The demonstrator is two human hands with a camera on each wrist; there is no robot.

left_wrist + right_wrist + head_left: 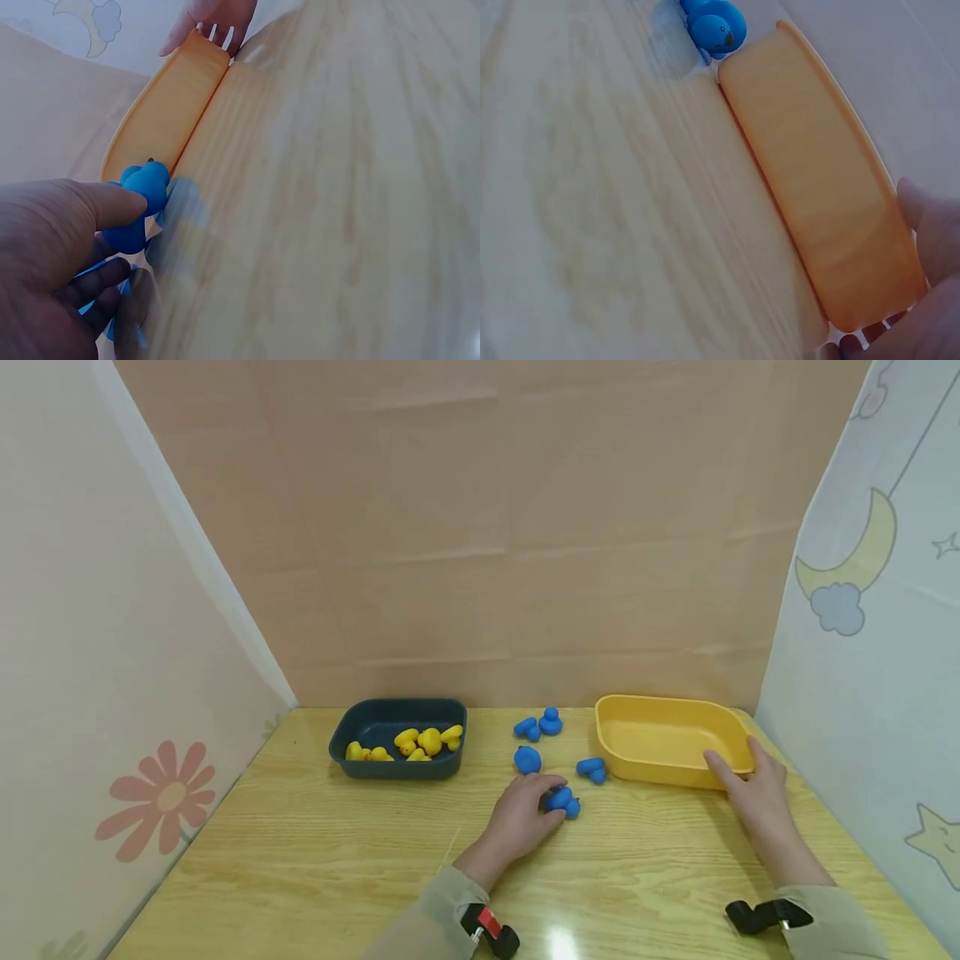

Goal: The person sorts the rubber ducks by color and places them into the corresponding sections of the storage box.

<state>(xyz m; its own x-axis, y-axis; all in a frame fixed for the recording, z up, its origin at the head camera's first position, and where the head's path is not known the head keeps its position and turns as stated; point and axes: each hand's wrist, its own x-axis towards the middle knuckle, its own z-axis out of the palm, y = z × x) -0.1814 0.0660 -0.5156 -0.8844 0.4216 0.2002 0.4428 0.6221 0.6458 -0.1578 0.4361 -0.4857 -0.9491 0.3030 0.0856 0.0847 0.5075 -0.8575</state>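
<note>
My left hand point(517, 818) pinches a blue rubber duck point(561, 801) at the middle of the table. In the left wrist view the thumb lies against this duck point(147, 187). My right hand point(761, 789) grips the near right corner of a yellow tub point(660, 772), its thumb over the rim. No ducks show inside that tub. Other blue ducks lie loose between the hands and the back wall: one point(527, 760) just beyond my left hand, one point(592, 768) beside the tub's left end, and a pair point(550, 722) farther back.
A dark blue tub point(397, 771) holding several yellow ducks point(430, 741) stands at the back left of the wooden table point(300, 843). A tan sheet point(487, 568) hangs behind, with printed white panels on the left and right point(877, 710).
</note>
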